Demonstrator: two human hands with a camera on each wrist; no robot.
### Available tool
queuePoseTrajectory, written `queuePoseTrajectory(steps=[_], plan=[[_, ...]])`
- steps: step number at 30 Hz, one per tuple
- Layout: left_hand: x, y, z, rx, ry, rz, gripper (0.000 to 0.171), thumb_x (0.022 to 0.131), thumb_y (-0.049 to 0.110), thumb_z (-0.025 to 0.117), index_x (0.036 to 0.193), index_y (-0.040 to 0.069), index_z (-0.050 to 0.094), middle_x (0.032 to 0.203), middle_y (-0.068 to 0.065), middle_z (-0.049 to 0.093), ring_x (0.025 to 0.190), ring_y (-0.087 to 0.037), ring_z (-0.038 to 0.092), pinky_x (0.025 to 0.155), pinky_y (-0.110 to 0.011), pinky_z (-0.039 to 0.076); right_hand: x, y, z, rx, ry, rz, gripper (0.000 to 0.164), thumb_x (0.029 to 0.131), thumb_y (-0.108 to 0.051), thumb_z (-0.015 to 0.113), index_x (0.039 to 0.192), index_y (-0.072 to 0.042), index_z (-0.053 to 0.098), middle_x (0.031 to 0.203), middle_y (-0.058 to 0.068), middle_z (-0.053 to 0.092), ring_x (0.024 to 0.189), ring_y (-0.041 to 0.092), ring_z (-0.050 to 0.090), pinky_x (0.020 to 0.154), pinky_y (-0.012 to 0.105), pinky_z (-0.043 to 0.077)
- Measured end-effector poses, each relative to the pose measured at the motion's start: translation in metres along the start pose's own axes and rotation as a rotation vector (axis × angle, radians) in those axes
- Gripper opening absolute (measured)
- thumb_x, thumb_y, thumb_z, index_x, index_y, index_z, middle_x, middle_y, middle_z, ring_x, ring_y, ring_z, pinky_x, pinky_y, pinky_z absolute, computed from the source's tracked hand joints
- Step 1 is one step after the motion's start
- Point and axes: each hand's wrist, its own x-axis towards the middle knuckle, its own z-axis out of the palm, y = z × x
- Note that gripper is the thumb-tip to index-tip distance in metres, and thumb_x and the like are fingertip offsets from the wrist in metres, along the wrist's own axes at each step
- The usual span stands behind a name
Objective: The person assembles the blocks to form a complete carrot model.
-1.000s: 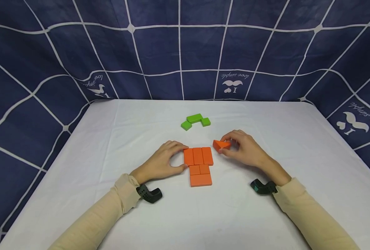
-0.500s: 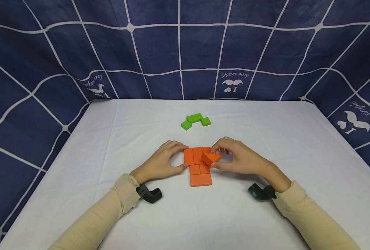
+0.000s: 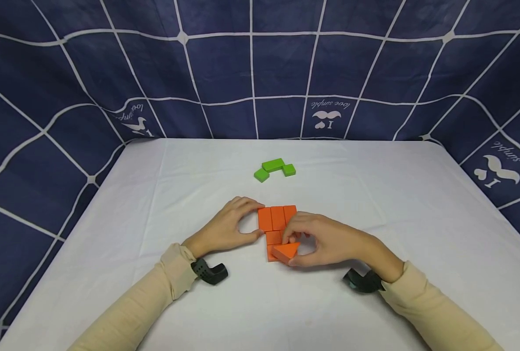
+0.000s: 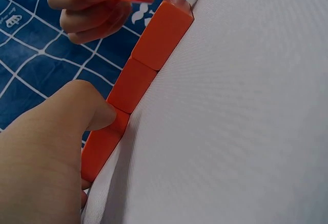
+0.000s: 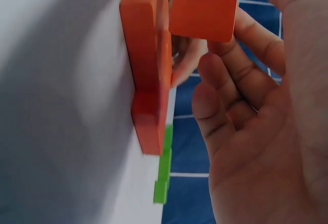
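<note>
Pinching a smooth orange triangular block (image 3: 281, 253) between the thumb and fingertips of the right hand (image 3: 325, 239), raising it over a broad orange rectangular block (image 3: 270, 256) lying flat nearest the person, and partly covering that block from the head camera. Holding the triangular piece apart from the pieces below, as showing in the left wrist view. Curling the other right fingers loosely, as showing in the right wrist view. Bending the left hand (image 3: 231, 224) into a half-open C and gripping an upright-running orange rectangular block (image 3: 265, 219) at its left corners, placing forefinger at the far one and thumb at the near one. Showing edge to edge on its right: a middle orange rectangular block (image 3: 279, 218) and a third orange rectangular block (image 3: 290, 211), partly hiding behind the right hand. Showing just nearer: a small orange square-looking block (image 3: 274, 237). Showing well apart, farther off on the white cloth (image 3: 198, 312): a long green rectangular block (image 3: 272, 165), sitting between two small green blocks (image 3: 261, 175)
</note>
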Motion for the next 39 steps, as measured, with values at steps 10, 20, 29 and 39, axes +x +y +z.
queuePoseTrajectory(steps=[10,20,29,39], plan=[[0.000,0.000,0.000,0.005,0.002,0.012,0.059,0.089,0.040,0.075,0.142,0.016,0.060,0.138,0.002,0.060,0.131,-0.018,0.051,0.116,-0.046,0.040,0.002,-0.008,0.009,-0.027,-0.088,0.006,0.026,0.085,-0.036,0.083,0.103,-0.033,0.064,0.098,-0.021,0.058,0.094,0.002,0.054,0.084,0.026,0.050],[0.001,0.000,-0.001,0.004,0.000,0.008,0.060,0.089,0.040,0.075,0.142,0.017,0.060,0.137,0.002,0.059,0.130,-0.017,0.050,0.116,-0.045,0.040,0.004,-0.010,0.014,-0.138,-0.097,0.008,0.028,0.084,-0.043,0.084,0.099,-0.029,0.066,0.092,-0.017,0.056,0.091,0.002,0.051,0.079,0.020,0.046],[0.000,0.000,-0.001,0.000,0.001,0.008,0.060,0.089,0.041,0.075,0.142,0.016,0.060,0.137,0.002,0.059,0.131,-0.017,0.050,0.116,-0.045,0.040,0.004,-0.010,0.015,-0.153,-0.098,0.034,0.026,0.085,-0.041,0.083,0.099,-0.029,0.064,0.091,-0.018,0.055,0.090,0.001,0.052,0.080,0.021,0.046],[0.001,-0.002,0.001,0.006,0.010,0.013,0.058,0.089,0.041,0.074,0.141,0.018,0.060,0.137,0.004,0.060,0.130,-0.016,0.050,0.115,-0.044,0.041,0.004,-0.008,0.016,-0.136,-0.100,0.034,0.026,0.085,-0.041,0.083,0.098,-0.030,0.063,0.091,-0.019,0.054,0.089,0.000,0.052,0.080,0.022,0.046]])
